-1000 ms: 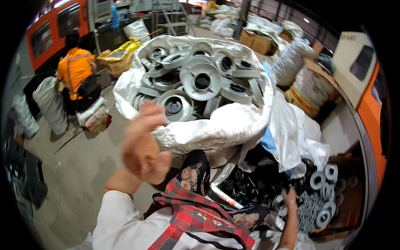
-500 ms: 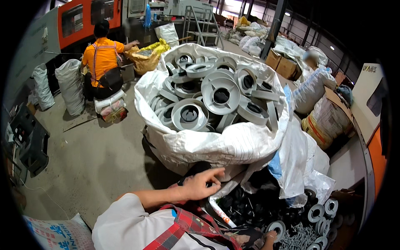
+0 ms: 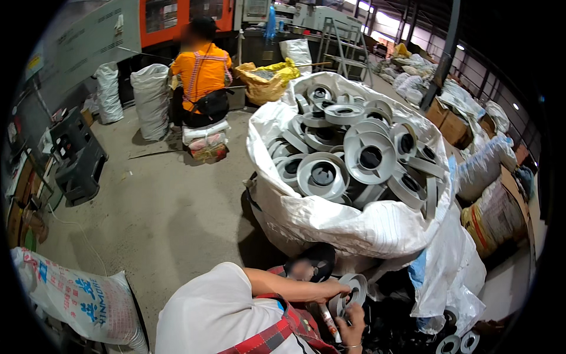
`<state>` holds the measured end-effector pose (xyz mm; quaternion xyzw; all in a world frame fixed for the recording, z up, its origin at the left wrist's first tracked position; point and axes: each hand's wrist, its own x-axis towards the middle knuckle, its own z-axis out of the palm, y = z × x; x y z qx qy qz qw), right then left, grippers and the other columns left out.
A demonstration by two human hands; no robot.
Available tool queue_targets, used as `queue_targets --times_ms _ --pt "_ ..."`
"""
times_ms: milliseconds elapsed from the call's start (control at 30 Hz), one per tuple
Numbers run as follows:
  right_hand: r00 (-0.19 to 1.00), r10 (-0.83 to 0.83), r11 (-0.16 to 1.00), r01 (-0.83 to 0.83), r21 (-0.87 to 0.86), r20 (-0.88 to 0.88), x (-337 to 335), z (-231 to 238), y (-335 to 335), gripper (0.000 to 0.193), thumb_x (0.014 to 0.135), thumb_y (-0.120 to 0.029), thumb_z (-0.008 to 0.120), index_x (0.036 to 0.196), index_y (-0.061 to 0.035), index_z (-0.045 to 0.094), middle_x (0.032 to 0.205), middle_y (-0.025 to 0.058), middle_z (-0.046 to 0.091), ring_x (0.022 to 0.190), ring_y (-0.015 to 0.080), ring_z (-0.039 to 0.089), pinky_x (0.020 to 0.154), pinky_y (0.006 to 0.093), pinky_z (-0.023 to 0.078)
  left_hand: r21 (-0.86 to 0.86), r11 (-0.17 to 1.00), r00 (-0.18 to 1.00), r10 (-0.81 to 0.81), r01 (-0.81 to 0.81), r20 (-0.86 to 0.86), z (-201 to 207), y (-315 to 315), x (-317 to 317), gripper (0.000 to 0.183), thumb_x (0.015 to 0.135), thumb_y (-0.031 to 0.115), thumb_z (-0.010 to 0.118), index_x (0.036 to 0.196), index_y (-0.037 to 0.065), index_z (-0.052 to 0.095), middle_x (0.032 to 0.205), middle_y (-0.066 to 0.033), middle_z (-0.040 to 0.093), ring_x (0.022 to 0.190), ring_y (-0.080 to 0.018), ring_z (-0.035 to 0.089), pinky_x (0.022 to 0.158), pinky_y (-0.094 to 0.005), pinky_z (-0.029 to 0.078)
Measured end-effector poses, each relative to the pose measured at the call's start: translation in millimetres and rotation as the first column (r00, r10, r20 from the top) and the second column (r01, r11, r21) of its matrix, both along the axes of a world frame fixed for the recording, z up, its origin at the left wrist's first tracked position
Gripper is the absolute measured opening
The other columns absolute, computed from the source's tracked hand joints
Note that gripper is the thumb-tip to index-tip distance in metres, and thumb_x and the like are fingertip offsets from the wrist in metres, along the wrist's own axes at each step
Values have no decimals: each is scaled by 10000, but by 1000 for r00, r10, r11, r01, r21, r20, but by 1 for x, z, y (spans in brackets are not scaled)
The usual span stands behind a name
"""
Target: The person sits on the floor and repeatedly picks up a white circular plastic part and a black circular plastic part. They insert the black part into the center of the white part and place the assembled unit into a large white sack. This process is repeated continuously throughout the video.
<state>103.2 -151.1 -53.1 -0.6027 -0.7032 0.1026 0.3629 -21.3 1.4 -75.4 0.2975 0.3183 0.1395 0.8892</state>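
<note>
In front of my lap, my left hand [image 3: 335,288] is closed on a round grey plastic wheel [image 3: 356,285], its flanged side tilted up. My right hand [image 3: 354,325] is at the wheel's near edge, fingers curled inward; what they pinch, if anything, is hidden. Just beyond my hands stands a big white woven sack [image 3: 354,230] with its top rolled open. It is heaped with similar grey wheels [image 3: 369,157] that have black centres. Below and right of my hands lies a dark pile of black parts [image 3: 383,321], with loose grey rings [image 3: 449,344] at its edge.
A co-worker in an orange top [image 3: 201,74] sits at the back left beside a yellow sack [image 3: 265,82] and white sacks [image 3: 151,103]. A printed sack [image 3: 76,295] lies at lower left, near a dark plastic stool [image 3: 79,156]. Stuffed sacks [image 3: 495,221] stand at right.
My right hand has come up from the rings and screws at lower right. My left hand has moved from empty beside the sack to gripping a grey wheel. The view has turned left.
</note>
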Motion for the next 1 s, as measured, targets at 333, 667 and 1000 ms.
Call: queue_targets --times_ms 333,667,1000 --pt "827 -520 573 525 -630 216 73 -179 48 879 731 -424 701 1360 38 297 1419 306 223 1271 426 332 1038 405 332 446 895 997 51 -22 -53 5 20 -44 352 768 354 702 910 35 659 793 -5 614 716 -95 533 681 -245 417" --pt "710 -687 599 673 -434 153 94 -187 50 518 568 -208 835 970 50 634 886 227 627 862 357 600 815 396 465 501 865 997 7 34 -80 -13 24 -43 387 796 414 678 913 48 637 782 -11 595 715 -111 517 649 -267 409" --pt "701 -699 670 711 -214 138 112 -116 24 179 721 -73 686 757 57 569 819 177 589 714 319 564 663 364 448 651 758 988 123 -37 -88 6 14 -44 498 775 336 676 1115 -10 560 957 -97 614 860 -150 549 782 -305 444"
